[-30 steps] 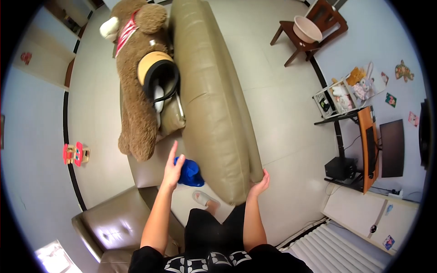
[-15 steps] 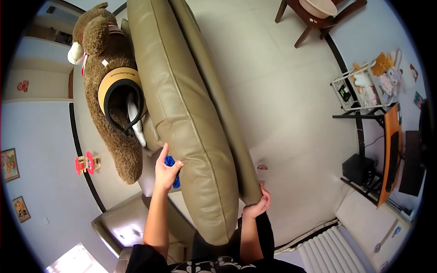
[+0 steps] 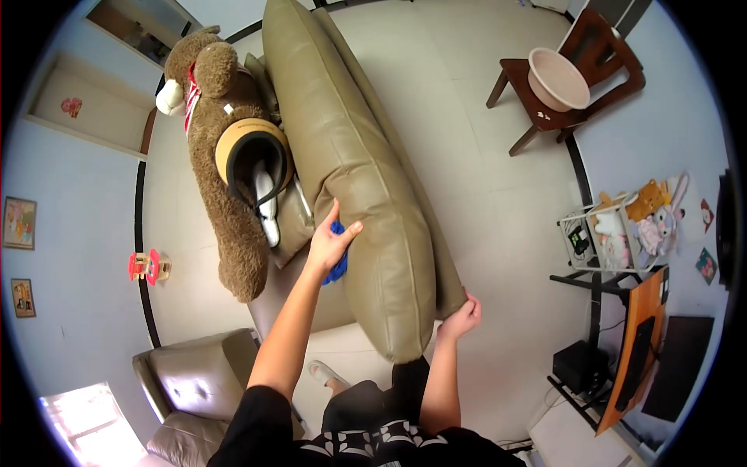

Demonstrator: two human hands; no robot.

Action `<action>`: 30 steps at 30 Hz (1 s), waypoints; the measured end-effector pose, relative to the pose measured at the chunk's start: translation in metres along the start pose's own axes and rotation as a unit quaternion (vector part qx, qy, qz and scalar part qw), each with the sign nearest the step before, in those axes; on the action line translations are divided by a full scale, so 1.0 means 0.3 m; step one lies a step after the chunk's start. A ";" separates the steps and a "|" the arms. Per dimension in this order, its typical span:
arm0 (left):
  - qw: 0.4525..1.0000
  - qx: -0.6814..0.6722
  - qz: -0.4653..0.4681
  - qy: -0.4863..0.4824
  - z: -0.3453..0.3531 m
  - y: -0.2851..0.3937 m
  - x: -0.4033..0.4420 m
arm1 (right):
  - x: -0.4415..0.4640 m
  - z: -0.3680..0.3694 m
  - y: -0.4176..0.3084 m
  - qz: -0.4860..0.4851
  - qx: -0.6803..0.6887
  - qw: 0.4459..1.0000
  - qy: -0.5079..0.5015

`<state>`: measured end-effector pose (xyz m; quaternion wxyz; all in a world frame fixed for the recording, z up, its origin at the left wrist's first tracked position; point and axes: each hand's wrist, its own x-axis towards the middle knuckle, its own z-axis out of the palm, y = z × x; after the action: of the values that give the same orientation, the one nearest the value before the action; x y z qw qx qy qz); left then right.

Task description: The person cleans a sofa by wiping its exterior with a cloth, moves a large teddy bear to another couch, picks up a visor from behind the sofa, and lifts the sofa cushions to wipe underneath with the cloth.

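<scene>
A long olive leather sofa back (image 3: 366, 171) with a seam along it runs from the top of the view down towards me. My left hand (image 3: 331, 245) is against its inner side, thumb and index finger spread, with a crumpled blue cloth (image 3: 336, 265) under the palm. The other fingers are hidden. At the lower outer corner my right hand (image 3: 461, 315) has its fingers curled round the edge of the sofa's rear panel (image 3: 445, 292). To the left lie a big brown plush bear (image 3: 233, 226) and a tan visor hat (image 3: 233, 148) with a black rim.
A leather armchair (image 3: 187, 373) stands at lower left. On the right are a wooden chair (image 3: 510, 74) holding a pink basin (image 3: 556, 82), a white rack (image 3: 603, 237) of plush toys, and a desk (image 3: 634, 350). My foot (image 3: 323, 373) is on the pale floor.
The view has shifted, so the sofa sits further right and more of the chair, armchair and my foot shows. Both hands keep their places on the sofa.
</scene>
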<state>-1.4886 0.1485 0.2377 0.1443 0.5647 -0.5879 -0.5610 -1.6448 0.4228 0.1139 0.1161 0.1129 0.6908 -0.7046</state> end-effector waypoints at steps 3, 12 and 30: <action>0.996 0.058 0.040 0.048 0.031 0.019 0.096 | 0.129 0.080 -0.032 -0.076 -0.035 0.996 -0.028; 0.984 0.162 0.011 0.078 0.050 0.078 0.134 | 0.342 0.164 -0.064 -0.128 -0.171 0.976 -0.042; 0.663 -0.716 -0.100 0.195 -0.203 -1.216 -1.912 | -0.118 -0.367 0.403 0.169 -0.219 0.908 -0.315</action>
<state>-1.0725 0.6893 0.2237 0.5585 0.4389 0.0959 -0.6973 -1.5727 0.5311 0.0084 0.4673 -0.0281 0.7260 -0.5038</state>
